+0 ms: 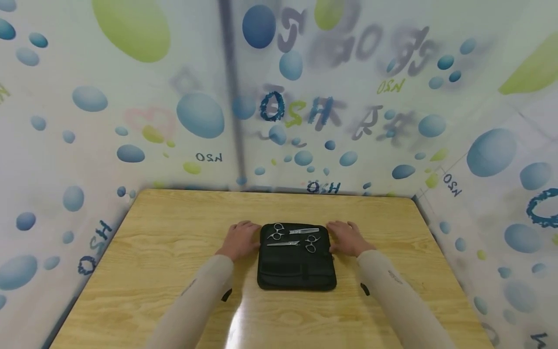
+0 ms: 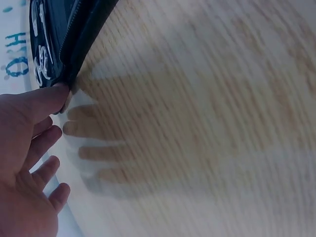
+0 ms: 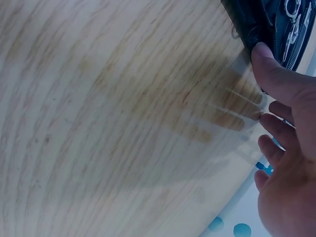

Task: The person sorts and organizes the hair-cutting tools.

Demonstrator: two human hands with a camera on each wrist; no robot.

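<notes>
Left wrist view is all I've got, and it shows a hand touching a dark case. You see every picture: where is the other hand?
Observer: The right hand is at the opposite side of the black case, its thumb touching the edge.
Visitor: Oh! And what lies on the case?
Observer: Two pairs of scissors; in the head view, one pair has its handles at the left, the other pair at the right.
Visitor: Neat. I glimpse blue letters too. What are they on?
Observer: A wall, which also carries large green shapes.
</notes>
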